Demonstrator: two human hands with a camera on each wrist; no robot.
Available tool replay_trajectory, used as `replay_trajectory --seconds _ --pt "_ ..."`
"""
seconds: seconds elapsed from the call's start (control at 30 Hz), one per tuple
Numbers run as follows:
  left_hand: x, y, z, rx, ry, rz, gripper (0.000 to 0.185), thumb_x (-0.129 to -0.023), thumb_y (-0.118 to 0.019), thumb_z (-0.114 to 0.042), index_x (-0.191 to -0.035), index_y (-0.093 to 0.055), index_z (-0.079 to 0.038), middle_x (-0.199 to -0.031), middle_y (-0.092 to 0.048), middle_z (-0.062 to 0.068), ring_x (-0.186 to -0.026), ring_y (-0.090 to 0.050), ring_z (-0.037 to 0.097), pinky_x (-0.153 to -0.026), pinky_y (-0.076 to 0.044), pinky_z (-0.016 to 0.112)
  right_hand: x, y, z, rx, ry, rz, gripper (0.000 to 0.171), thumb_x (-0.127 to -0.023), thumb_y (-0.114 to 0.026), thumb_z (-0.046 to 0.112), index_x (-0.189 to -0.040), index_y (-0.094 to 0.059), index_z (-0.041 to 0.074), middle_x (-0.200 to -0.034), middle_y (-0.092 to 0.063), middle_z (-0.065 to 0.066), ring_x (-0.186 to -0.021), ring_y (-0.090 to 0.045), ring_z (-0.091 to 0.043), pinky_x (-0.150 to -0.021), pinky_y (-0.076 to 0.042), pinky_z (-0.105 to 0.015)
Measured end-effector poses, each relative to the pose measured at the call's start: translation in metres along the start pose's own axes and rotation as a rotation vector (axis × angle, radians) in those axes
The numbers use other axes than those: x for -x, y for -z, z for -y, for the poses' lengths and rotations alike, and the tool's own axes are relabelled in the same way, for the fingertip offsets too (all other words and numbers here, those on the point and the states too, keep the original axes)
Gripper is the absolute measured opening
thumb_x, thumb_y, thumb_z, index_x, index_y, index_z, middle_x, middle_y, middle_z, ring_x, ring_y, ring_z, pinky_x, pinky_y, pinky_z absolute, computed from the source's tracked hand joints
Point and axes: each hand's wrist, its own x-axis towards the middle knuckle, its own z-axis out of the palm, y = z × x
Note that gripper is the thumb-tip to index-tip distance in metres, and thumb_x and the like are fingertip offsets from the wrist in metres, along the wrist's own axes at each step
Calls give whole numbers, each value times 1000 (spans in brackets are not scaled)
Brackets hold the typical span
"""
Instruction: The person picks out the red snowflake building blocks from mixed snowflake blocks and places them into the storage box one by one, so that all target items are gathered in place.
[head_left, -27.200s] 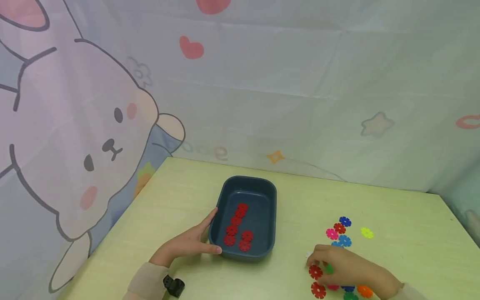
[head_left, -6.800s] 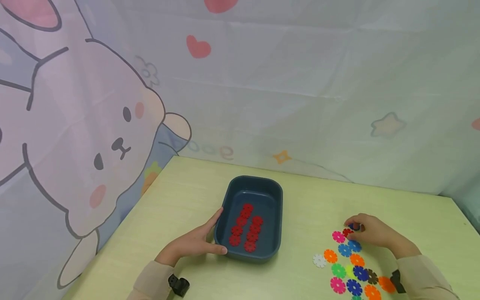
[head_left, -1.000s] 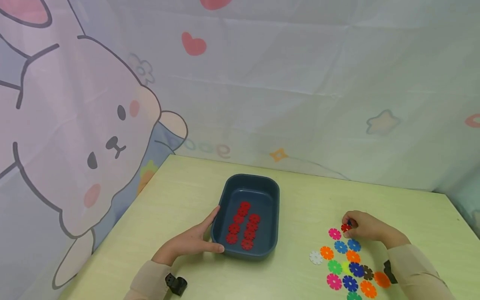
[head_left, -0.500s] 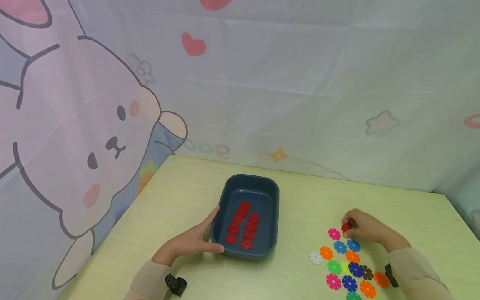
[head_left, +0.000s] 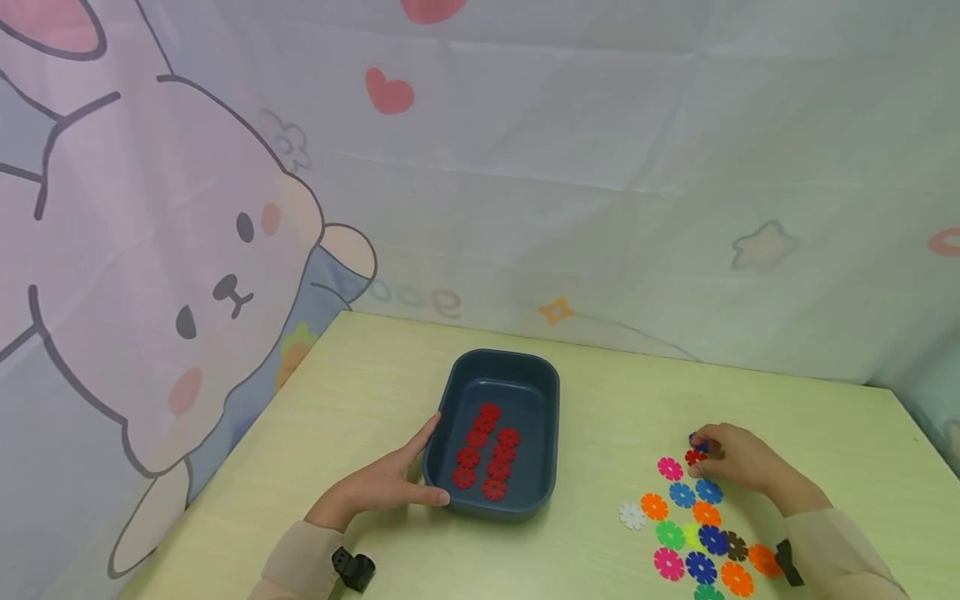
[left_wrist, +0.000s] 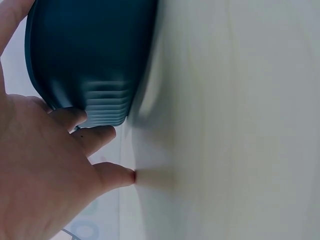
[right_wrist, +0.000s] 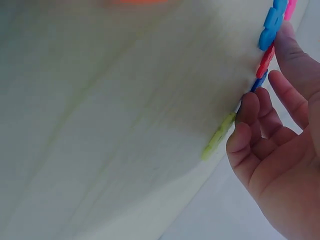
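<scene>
Tray: a dark blue tray (head_left: 542,385) stands on the pale green table (head_left: 615,400), near its middle, in front of the person.
Tray contents: red snowflake discs (head_left: 487,454) lie flat on its floor in two short rows (about nine, some overlap so the count is not sure).
Left hand: the left hand (head_left: 378,487) rests against the near left corner of the tray, thumb along the front wall, fingers straight along the left wall; in the left wrist view the fingertips (left_wrist: 75,117) touch the ribbed outer wall (left_wrist: 107,102).
Right hand: the right hand (head_left: 738,462) lies on the table at the far end of the loose discs, fingers curled over a red disc (head_left: 694,457) and a dark blue disc (head_left: 697,442).
Grip: I cannot tell if the fingers pinch the red disc or only touch it; the right wrist view shows the fingers (right_wrist: 250,112) bent beside the disc edges.
Loose discs: a group of coloured discs (head_left: 701,533) lies flat to the right of the tray, well apart from it: pink, blue, orange, green, white, brown.
Hard to see: a yellow disc (right_wrist: 219,136) shows edge-on in the right wrist view only; the lowest discs are cut off by the frame edge.
Around: a curtain with a cartoon rabbit (head_left: 187,275) hangs behind the table.
</scene>
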Motion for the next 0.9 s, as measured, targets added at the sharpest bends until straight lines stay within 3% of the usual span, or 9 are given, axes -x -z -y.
replay_trajectory --seconds 0.3,0.67,0.77,0.9 --pt "0 1 0 -10 -4 -2 108 -85 -75 -34 -156 7 -25 -162 6 6 -148 0 33 -112 -16 62 7 7 1 -14 17 42 46 -81 -78 25 -116 -65 -2 -91 -59 -3 -82 -53 -20 -72 -50 -35" --pt "0 2 2 -7 -8 2 108 -85 -74 -35 -156 6 -25 -162 6 5 -148 0 33 -112 -16 62 13 4 -1 -64 70 37 38 -83 -75 23 -113 -70 0 -85 -54 2 -77 -46 -15 -64 -43 -23" --pt "0 1 3 -9 -8 1 108 -85 -74 -35 -156 6 -26 -162 6 4 -148 0 32 -112 -16 62 13 4 -1 -55 85 32 35 -83 -75 21 -111 -70 1 -86 -55 2 -77 -47 -15 -65 -44 -24" --pt "1 1 2 -7 -8 1 108 -85 -75 -35 -156 6 -26 -162 6 5 -148 0 33 -112 -16 62 12 4 1 -51 15 22 34 -81 -77 20 -107 -65 1 -90 -58 -2 -82 -52 -18 -74 -51 -32"
